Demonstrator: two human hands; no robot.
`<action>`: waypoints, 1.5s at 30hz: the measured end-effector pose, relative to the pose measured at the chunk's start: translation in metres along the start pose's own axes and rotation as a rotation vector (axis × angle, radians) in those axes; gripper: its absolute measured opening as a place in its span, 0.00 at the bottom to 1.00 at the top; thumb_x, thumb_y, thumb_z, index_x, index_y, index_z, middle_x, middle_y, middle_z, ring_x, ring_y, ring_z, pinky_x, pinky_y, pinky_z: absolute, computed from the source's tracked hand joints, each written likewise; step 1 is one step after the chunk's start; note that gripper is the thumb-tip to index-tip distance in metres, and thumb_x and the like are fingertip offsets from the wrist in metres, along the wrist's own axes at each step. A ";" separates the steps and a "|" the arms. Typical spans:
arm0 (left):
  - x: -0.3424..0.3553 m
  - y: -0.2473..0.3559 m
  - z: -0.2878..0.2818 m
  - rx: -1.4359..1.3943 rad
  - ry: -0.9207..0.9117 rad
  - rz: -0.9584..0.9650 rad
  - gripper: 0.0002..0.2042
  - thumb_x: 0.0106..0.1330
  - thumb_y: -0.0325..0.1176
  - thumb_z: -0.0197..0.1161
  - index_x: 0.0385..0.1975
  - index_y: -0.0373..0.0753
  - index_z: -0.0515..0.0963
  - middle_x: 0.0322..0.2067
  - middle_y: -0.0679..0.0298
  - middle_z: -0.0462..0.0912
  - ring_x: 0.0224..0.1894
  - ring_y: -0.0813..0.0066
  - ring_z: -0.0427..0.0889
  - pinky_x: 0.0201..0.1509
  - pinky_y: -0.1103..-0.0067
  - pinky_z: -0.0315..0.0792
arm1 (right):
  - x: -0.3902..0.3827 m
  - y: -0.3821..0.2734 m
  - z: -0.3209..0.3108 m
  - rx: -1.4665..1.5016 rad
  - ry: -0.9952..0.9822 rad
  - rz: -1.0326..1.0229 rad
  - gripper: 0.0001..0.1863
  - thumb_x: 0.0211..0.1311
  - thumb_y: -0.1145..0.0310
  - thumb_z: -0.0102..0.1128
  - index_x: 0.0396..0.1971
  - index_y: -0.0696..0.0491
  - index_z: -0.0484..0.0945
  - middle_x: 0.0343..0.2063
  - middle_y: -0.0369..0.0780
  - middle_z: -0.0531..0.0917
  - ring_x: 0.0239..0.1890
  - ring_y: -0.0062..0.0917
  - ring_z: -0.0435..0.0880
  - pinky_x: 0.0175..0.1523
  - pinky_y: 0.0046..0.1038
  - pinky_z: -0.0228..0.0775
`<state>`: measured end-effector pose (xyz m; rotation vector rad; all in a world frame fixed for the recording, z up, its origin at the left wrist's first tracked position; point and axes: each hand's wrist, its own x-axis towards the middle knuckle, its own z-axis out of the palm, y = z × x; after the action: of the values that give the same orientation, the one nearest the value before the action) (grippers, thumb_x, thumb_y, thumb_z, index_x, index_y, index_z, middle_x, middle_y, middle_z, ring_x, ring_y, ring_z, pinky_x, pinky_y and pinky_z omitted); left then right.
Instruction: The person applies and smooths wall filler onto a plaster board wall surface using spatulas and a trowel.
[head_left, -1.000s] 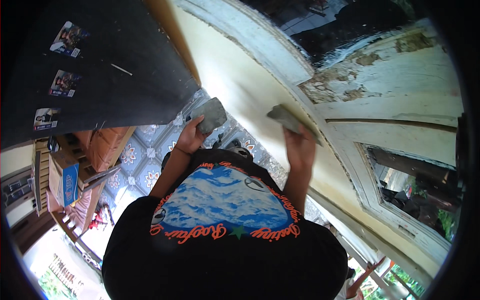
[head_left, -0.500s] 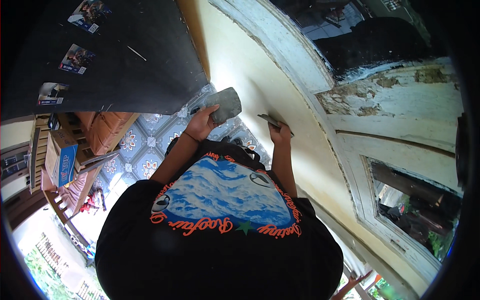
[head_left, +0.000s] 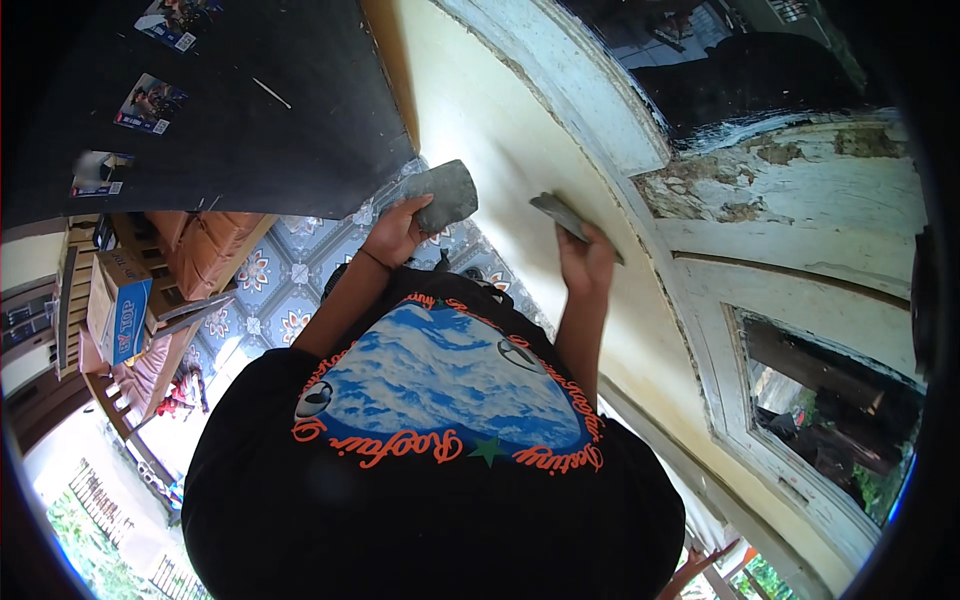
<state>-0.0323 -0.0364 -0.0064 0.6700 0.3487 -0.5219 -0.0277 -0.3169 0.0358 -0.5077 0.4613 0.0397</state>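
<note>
My left hand (head_left: 398,225) grips a flat grey rectangular plate (head_left: 449,189) with rounded corners, held over the tiled floor near the foot of the wall. To its right, my right hand (head_left: 589,260) is closed on a grey flat trowel-like blade (head_left: 555,210), held at or very near the cream wall (head_left: 500,130); I cannot tell if it touches. My black T-shirt with a blue printed design fills the lower middle of the view.
At left are a dark board (head_left: 280,150) with stickers, a bench with brown cushions (head_left: 210,250), a cardboard box (head_left: 115,310) and patterned floor tiles (head_left: 300,275). At right is a weathered white window frame (head_left: 700,320). A person's arm (head_left: 695,565) shows low at right.
Compared with a second ago, the plate in my left hand sits higher and further right. My right hand went left, then moved back right over the last half second, the blade tilting.
</note>
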 end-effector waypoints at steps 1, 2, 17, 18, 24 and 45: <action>-0.005 0.002 0.005 -0.003 0.011 0.013 0.13 0.59 0.30 0.49 0.44 0.35 0.65 0.39 0.61 0.74 0.37 0.73 0.75 0.36 0.78 0.71 | 0.016 0.013 -0.016 -0.005 -0.001 0.012 0.23 0.48 0.82 0.38 0.49 0.61 0.56 0.49 0.51 0.63 0.53 0.43 0.62 0.58 0.43 0.56; -0.010 0.001 0.007 -0.006 0.023 0.026 0.13 0.59 0.30 0.49 0.44 0.35 0.65 0.39 0.61 0.74 0.37 0.72 0.76 0.36 0.78 0.71 | 0.030 0.027 -0.029 -0.011 -0.002 0.024 0.24 0.47 0.82 0.38 0.49 0.60 0.56 0.49 0.50 0.63 0.53 0.43 0.63 0.58 0.44 0.56; -0.037 -0.008 -0.014 -0.118 0.123 0.006 0.15 0.60 0.30 0.48 0.47 0.34 0.63 0.43 0.60 0.72 0.43 0.70 0.74 0.47 0.76 0.69 | -0.008 0.004 0.011 -0.021 0.052 0.051 0.20 0.51 0.80 0.38 0.47 0.62 0.57 0.47 0.50 0.65 0.52 0.41 0.64 0.57 0.44 0.57; -0.035 -0.007 -0.013 -0.115 0.117 0.003 0.15 0.60 0.30 0.48 0.47 0.34 0.63 0.43 0.60 0.72 0.43 0.70 0.74 0.47 0.76 0.69 | -0.022 -0.005 0.030 -0.020 0.053 0.044 0.20 0.51 0.80 0.38 0.47 0.62 0.57 0.47 0.50 0.65 0.52 0.41 0.64 0.57 0.44 0.57; -0.014 -0.004 -0.012 -0.056 0.062 0.007 0.15 0.60 0.30 0.49 0.47 0.34 0.63 0.42 0.60 0.73 0.42 0.71 0.74 0.43 0.77 0.70 | 0.003 0.015 0.012 -0.131 0.179 0.010 0.17 0.52 0.78 0.38 0.44 0.61 0.59 0.46 0.50 0.65 0.49 0.41 0.66 0.55 0.41 0.61; -0.018 0.019 -0.016 -0.132 0.151 0.117 0.13 0.59 0.31 0.50 0.43 0.33 0.67 0.38 0.61 0.75 0.36 0.73 0.75 0.34 0.78 0.70 | -0.015 0.003 0.080 -0.092 -0.010 0.032 0.21 0.52 0.78 0.39 0.48 0.63 0.57 0.49 0.50 0.64 0.52 0.38 0.65 0.56 0.39 0.59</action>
<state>-0.0388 -0.0071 -0.0003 0.5995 0.4787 -0.3349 -0.0081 -0.2748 0.1029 -0.5902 0.4592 0.0948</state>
